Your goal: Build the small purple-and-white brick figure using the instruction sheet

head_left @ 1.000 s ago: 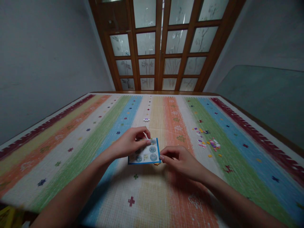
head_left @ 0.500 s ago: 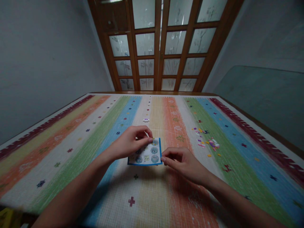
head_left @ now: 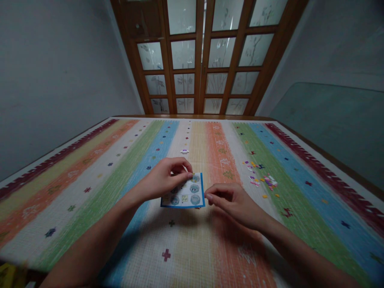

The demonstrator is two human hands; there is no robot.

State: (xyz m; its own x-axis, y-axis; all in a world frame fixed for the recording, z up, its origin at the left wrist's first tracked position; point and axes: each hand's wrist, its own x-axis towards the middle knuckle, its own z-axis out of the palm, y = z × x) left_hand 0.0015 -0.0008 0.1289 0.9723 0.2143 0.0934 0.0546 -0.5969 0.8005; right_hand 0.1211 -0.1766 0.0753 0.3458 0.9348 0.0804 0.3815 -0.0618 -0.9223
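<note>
A small printed instruction sheet with a blue border is held above the tablecloth, tilted towards me. It shows several round blue-grey pictures on white. My left hand covers its upper left part, thumb and fingers closed on its top edge. At the right edge is my right hand, its thumb and index finger pinched together at the border. Its exact contact with the paper is hard to make out. Beyond the sheet lies a small white piece with a purple mark.
Many tiny coloured pieces, yellow, pink, white and purple, lie scattered on the right. A striped tablecloth covers the table. Behind stand wooden glass-paned doors, with walls at both sides. Something yellow shows at the lower left corner.
My right hand's fingertips have shifted very slightly at the sheet's right edge. The left hand and the sheet hold almost the same position.
</note>
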